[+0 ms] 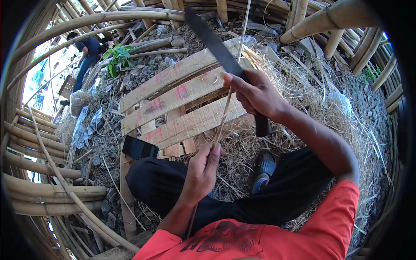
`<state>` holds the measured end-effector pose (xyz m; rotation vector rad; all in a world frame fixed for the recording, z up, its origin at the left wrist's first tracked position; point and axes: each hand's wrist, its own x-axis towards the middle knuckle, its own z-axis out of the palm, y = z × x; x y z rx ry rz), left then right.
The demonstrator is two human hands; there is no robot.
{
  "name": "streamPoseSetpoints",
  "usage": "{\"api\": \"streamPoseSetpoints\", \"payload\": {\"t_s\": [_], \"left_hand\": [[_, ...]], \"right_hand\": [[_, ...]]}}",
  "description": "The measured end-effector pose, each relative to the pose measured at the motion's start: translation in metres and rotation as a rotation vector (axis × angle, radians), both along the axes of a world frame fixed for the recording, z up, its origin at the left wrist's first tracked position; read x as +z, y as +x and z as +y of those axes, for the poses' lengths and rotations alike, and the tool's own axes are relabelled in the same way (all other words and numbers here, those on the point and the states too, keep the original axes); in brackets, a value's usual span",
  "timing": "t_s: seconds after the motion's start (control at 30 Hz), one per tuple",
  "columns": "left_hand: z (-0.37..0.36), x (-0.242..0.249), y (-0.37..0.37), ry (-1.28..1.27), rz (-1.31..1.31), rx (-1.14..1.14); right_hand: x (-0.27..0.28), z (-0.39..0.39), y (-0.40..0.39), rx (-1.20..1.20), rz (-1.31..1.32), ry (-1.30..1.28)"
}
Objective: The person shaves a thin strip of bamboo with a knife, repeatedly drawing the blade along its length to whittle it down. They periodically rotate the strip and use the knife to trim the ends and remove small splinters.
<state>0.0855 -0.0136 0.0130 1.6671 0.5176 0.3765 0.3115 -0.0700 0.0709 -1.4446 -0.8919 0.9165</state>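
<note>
My right hand [261,94] is closed around the handle of a machete [211,41]. Its dark blade points up and to the left, with the handle's butt sticking out below my fist. A long thin bamboo strip [226,108] runs from the top of the view down to my left hand [203,167], which pinches it between thumb and fingers above my lap. The strip passes right by the blade's base and my right thumb. Fine pale fibres stand out along the strip just above my left hand.
A wooden plank pallet [190,123] lies in front of me, a phone [140,148] at its near left corner. Bamboo shavings [303,82] cover the ground on the right. Bamboo poles [39,173] line the left. A person [89,50] bends over at the far left.
</note>
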Motion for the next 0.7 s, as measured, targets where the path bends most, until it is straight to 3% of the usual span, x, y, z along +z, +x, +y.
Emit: {"api": "streamPoseSetpoints", "payload": {"t_s": [0.3,0.47,0.53,0.57,0.7], "left_hand": [[0.0,-0.015,-0.023,-0.325,0.072,-0.027],[0.002,-0.012,-0.023,-0.147,0.03,0.072],[0.001,-0.009,-0.018,-0.044,0.018,0.06],[0.002,-0.011,-0.018,-0.058,0.026,0.066],[0.002,-0.007,-0.02,-0.153,0.017,0.059]], "right_hand": [[0.004,-0.002,0.033,-0.291,-0.07,0.146],[-0.002,-0.01,0.036,-0.124,-0.159,0.0],[-0.026,-0.002,0.021,0.072,-0.551,0.18],[-0.021,-0.009,0.012,0.031,-0.54,-0.069],[0.001,-0.004,0.029,-0.167,-0.369,-0.223]]}}
